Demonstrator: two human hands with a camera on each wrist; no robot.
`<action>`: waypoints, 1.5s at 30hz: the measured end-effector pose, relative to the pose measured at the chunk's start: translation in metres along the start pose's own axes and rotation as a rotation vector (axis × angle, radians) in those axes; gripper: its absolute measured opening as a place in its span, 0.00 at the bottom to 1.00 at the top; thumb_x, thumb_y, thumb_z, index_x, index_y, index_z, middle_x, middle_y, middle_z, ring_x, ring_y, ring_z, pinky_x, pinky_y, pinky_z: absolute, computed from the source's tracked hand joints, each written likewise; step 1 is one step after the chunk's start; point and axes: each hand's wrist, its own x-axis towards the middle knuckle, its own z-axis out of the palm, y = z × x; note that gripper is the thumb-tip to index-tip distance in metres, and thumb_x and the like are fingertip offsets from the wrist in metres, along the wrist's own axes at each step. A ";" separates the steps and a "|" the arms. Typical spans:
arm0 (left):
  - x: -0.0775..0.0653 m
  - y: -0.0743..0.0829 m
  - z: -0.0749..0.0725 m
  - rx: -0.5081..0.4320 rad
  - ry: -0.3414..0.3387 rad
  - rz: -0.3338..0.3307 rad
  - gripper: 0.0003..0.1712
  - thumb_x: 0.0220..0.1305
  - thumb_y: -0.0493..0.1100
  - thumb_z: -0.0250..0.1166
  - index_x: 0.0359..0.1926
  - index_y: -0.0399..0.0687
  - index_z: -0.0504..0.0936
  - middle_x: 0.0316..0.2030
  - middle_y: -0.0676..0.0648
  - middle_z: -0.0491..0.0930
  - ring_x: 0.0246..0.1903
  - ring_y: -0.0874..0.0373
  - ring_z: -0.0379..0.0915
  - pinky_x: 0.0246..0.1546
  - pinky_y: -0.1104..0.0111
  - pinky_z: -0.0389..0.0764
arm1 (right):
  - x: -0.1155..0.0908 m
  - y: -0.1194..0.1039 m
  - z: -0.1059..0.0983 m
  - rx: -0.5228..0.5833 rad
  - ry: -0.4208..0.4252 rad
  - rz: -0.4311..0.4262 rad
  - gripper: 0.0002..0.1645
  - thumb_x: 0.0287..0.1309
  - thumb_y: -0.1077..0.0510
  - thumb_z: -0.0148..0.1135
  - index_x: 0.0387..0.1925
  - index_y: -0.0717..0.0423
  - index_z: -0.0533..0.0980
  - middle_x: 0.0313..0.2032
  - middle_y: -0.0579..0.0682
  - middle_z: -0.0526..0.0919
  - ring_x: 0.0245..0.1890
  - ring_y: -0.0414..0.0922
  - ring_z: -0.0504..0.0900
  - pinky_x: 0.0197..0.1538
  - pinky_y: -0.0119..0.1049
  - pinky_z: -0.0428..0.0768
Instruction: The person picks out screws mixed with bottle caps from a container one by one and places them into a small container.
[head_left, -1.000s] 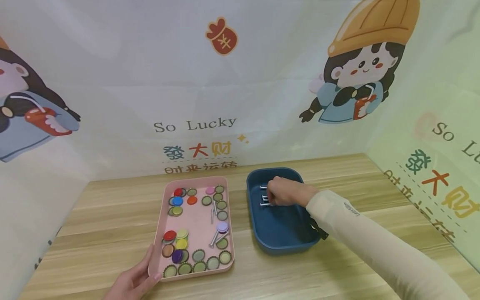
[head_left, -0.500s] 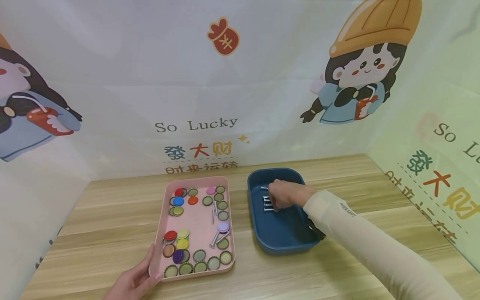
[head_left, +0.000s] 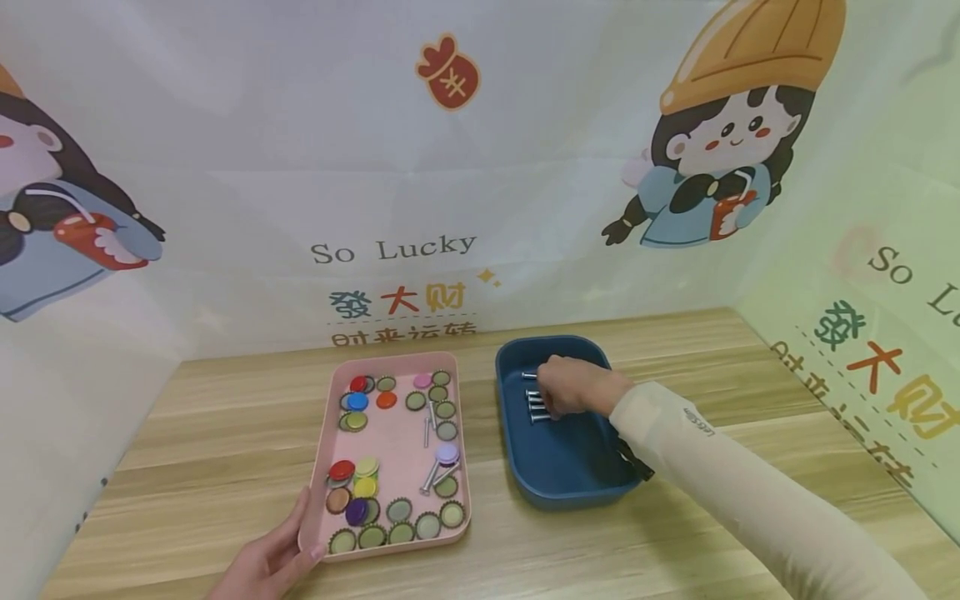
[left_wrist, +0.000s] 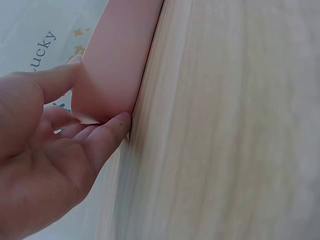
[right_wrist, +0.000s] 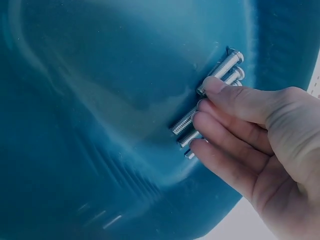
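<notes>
A dark blue tray (head_left: 555, 467) stands right of centre in the head view. Inside it my right hand (head_left: 573, 385) pinches a silver bolt (right_wrist: 226, 67) with thumb and curled fingers, beside several more bolts lying side by side. Parts of those bolts are hidden behind the fingers. At the left, a pink tray (head_left: 396, 454) holds bottle caps (head_left: 427, 526) of many colours and several bolts (head_left: 427, 432). My left hand (head_left: 264, 557) grips its near left corner; in the left wrist view the thumb is at the rim and fingertips reach the bottom edge.
Both trays sit on a wood-grain table (head_left: 225, 442), with a strip of table between them. Behind rises a printed white cloth (head_left: 300, 167), and another side of it stands at the right (head_left: 862, 275). A black wristband (head_left: 633, 458) hangs over the blue tray's right rim.
Within the blue tray, the bolts by my right fingers have shifted; one now shows nearer to me in the row. My left hand keeps its hold on the pink tray.
</notes>
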 end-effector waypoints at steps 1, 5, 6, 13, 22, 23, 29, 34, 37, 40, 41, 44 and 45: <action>0.000 0.000 0.000 0.001 0.001 -0.002 0.51 0.69 0.49 0.65 0.78 0.38 0.43 0.74 0.30 0.55 0.71 0.36 0.62 0.61 0.62 0.79 | -0.001 0.000 0.000 -0.001 0.009 -0.007 0.06 0.56 0.66 0.71 0.26 0.54 0.88 0.30 0.48 0.89 0.27 0.40 0.83 0.33 0.32 0.84; 0.000 0.001 0.000 -0.008 0.001 -0.008 0.51 0.69 0.49 0.65 0.78 0.38 0.42 0.75 0.30 0.54 0.71 0.36 0.62 0.61 0.63 0.79 | -0.001 0.000 -0.002 -0.017 0.057 -0.043 0.05 0.55 0.65 0.72 0.26 0.54 0.88 0.29 0.48 0.89 0.27 0.40 0.83 0.33 0.31 0.84; 0.000 0.001 0.000 -0.009 0.000 -0.009 0.51 0.69 0.49 0.65 0.78 0.38 0.42 0.75 0.30 0.54 0.71 0.36 0.62 0.61 0.64 0.79 | -0.001 0.000 -0.002 -0.020 0.068 -0.054 0.05 0.54 0.65 0.72 0.26 0.54 0.88 0.28 0.47 0.89 0.26 0.39 0.83 0.32 0.31 0.84; 0.000 -0.002 -0.001 -0.033 -0.031 0.004 0.51 0.71 0.49 0.63 0.78 0.35 0.40 0.74 0.28 0.52 0.71 0.35 0.61 0.61 0.63 0.80 | 0.002 -0.003 -0.009 0.021 0.181 -0.084 0.13 0.59 0.66 0.59 0.21 0.50 0.80 0.21 0.43 0.80 0.19 0.36 0.71 0.26 0.27 0.70; -0.001 -0.004 -0.001 -0.068 -0.009 -0.002 0.50 0.71 0.48 0.62 0.78 0.36 0.39 0.74 0.27 0.52 0.71 0.34 0.60 0.62 0.63 0.79 | 0.001 -0.015 -0.021 -0.016 0.262 -0.099 0.09 0.56 0.62 0.59 0.22 0.48 0.75 0.27 0.44 0.76 0.24 0.39 0.71 0.29 0.30 0.72; -0.001 -0.005 -0.001 -0.072 -0.015 0.002 0.50 0.72 0.48 0.62 0.78 0.35 0.39 0.74 0.26 0.51 0.71 0.34 0.59 0.62 0.63 0.79 | 0.001 -0.016 -0.021 -0.022 0.262 -0.101 0.09 0.56 0.61 0.59 0.22 0.48 0.75 0.27 0.44 0.76 0.25 0.39 0.71 0.29 0.30 0.72; 0.000 -0.004 -0.001 -0.075 -0.036 -0.007 0.51 0.72 0.49 0.61 0.78 0.35 0.37 0.74 0.27 0.52 0.71 0.36 0.61 0.61 0.63 0.79 | 0.001 -0.020 -0.021 -0.064 0.288 -0.116 0.10 0.57 0.60 0.59 0.22 0.46 0.74 0.27 0.43 0.76 0.25 0.39 0.72 0.28 0.32 0.73; 0.001 -0.002 0.001 -0.090 -0.025 -0.035 0.51 0.71 0.49 0.62 0.78 0.37 0.38 0.75 0.29 0.51 0.71 0.38 0.62 0.60 0.64 0.80 | 0.001 -0.025 -0.023 -0.072 0.306 -0.122 0.10 0.56 0.60 0.58 0.22 0.44 0.73 0.27 0.42 0.76 0.25 0.39 0.71 0.27 0.32 0.72; 0.001 -0.001 0.001 -0.084 -0.024 -0.037 0.51 0.71 0.49 0.62 0.78 0.37 0.39 0.75 0.29 0.51 0.71 0.37 0.62 0.60 0.64 0.80 | 0.003 -0.030 -0.025 -0.072 0.306 -0.123 0.10 0.55 0.59 0.59 0.22 0.44 0.72 0.27 0.41 0.75 0.25 0.38 0.71 0.26 0.31 0.69; 0.001 0.000 0.001 -0.073 -0.024 -0.037 0.51 0.71 0.49 0.62 0.78 0.37 0.39 0.75 0.29 0.52 0.71 0.37 0.62 0.61 0.63 0.80 | 0.006 -0.035 -0.025 -0.070 0.305 -0.134 0.10 0.54 0.59 0.59 0.21 0.44 0.71 0.26 0.41 0.74 0.25 0.39 0.70 0.24 0.31 0.66; 0.001 0.000 0.001 -0.066 -0.022 -0.037 0.51 0.71 0.50 0.62 0.78 0.37 0.39 0.75 0.29 0.52 0.71 0.37 0.62 0.61 0.63 0.80 | 0.007 -0.036 -0.026 -0.070 0.302 -0.138 0.10 0.55 0.59 0.58 0.22 0.44 0.70 0.26 0.41 0.74 0.24 0.38 0.70 0.24 0.30 0.65; 0.001 0.000 0.001 -0.069 -0.033 -0.029 0.51 0.72 0.50 0.62 0.78 0.37 0.38 0.75 0.28 0.51 0.71 0.37 0.62 0.61 0.63 0.80 | 0.009 -0.041 -0.025 -0.069 0.308 -0.154 0.10 0.55 0.59 0.58 0.22 0.44 0.70 0.26 0.41 0.73 0.23 0.38 0.69 0.24 0.30 0.65; 0.002 -0.001 0.001 -0.071 -0.038 -0.025 0.51 0.72 0.50 0.61 0.78 0.37 0.38 0.75 0.28 0.50 0.71 0.36 0.62 0.61 0.63 0.80 | 0.010 -0.042 -0.025 -0.067 0.311 -0.158 0.10 0.56 0.60 0.57 0.22 0.44 0.70 0.26 0.41 0.73 0.23 0.38 0.69 0.24 0.29 0.65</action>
